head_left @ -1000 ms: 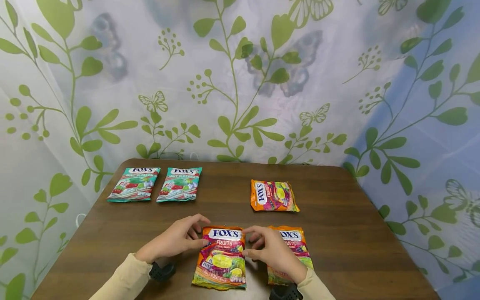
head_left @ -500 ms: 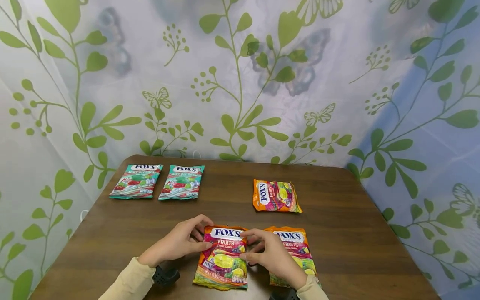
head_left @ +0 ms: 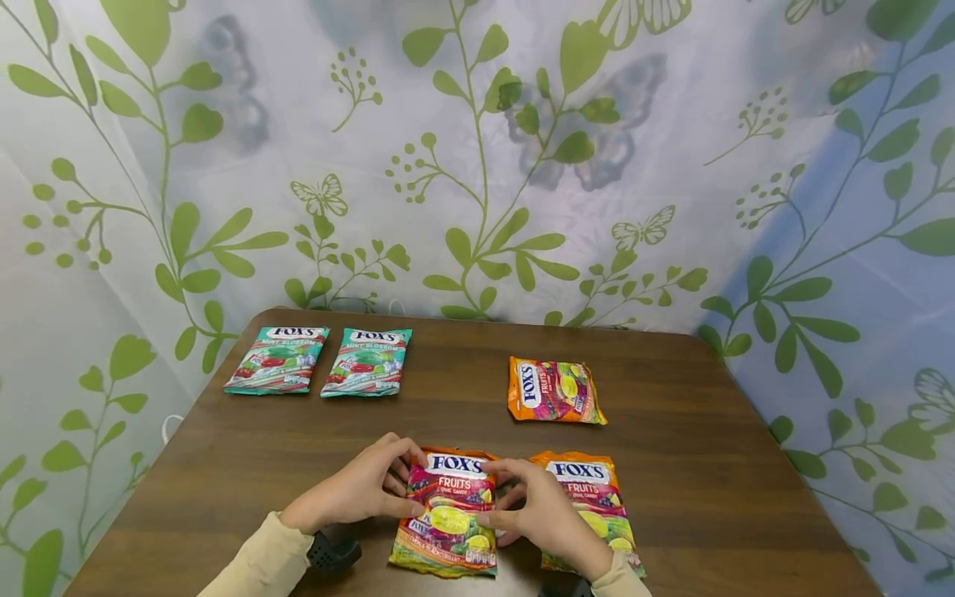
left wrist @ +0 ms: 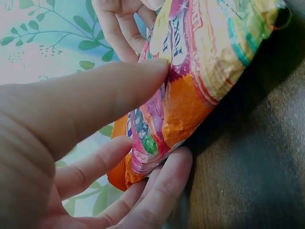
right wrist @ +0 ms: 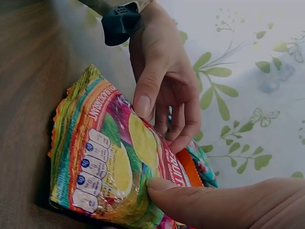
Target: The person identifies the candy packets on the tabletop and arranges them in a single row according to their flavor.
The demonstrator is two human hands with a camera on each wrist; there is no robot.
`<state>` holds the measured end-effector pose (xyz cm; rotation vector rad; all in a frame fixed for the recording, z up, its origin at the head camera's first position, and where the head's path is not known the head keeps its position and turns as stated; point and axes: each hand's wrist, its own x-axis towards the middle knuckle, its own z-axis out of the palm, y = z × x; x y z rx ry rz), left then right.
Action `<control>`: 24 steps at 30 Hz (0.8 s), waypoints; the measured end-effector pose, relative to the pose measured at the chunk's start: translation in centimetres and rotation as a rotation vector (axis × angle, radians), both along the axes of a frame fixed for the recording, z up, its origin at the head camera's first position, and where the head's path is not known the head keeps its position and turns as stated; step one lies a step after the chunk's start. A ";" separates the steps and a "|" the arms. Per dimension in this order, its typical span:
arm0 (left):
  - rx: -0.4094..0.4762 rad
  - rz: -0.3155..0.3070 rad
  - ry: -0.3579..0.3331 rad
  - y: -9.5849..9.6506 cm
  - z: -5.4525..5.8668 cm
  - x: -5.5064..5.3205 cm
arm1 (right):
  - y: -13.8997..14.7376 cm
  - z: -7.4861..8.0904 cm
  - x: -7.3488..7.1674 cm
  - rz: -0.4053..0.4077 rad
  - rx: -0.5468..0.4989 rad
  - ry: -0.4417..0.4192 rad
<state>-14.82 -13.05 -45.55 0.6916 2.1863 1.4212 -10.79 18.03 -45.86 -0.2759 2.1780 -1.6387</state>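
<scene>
An orange and purple Fox's Fruits candy bag [head_left: 450,521] lies face up near the front of the table, between both hands. My left hand [head_left: 366,487] grips its left edge; in the left wrist view the thumb [left wrist: 128,83] presses the printed front and the fingers curl under the side. From the opposite side my right hand [head_left: 543,507] holds the right edge, its thumb [right wrist: 167,188] on the front in the right wrist view. The right fingertips are partly hidden. Beside the right hand is a second Fox's Fruits bag [head_left: 597,497], partly covered by that hand.
A third Fox's Fruits bag [head_left: 557,391] lies sideways farther back on the brown wooden table [head_left: 694,464]. Two teal Mint Blossom bags [head_left: 278,361] [head_left: 367,363] lie side by side at the back left. A leaf-patterned curtain [head_left: 477,166] hangs behind the table.
Both hands have closed in on the candy bag, and their thumbs now reach onto its front. The head view has shifted slightly; the other bags keep their places.
</scene>
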 end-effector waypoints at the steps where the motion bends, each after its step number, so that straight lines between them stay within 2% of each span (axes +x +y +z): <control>1: 0.002 0.000 -0.001 0.0 -0.1 0.0 | 0.0 0.0 0.1 -0.001 0.000 0.001; 8: 0.006 -0.008 -0.009 0.1 0.0 0.1 | -0.1 0.0 0.6 -0.029 -0.026 -0.001; 24: 0.004 -0.006 -0.008 0.2 -0.3 0.1 | -0.3 0.0 0.8 -0.050 0.025 0.058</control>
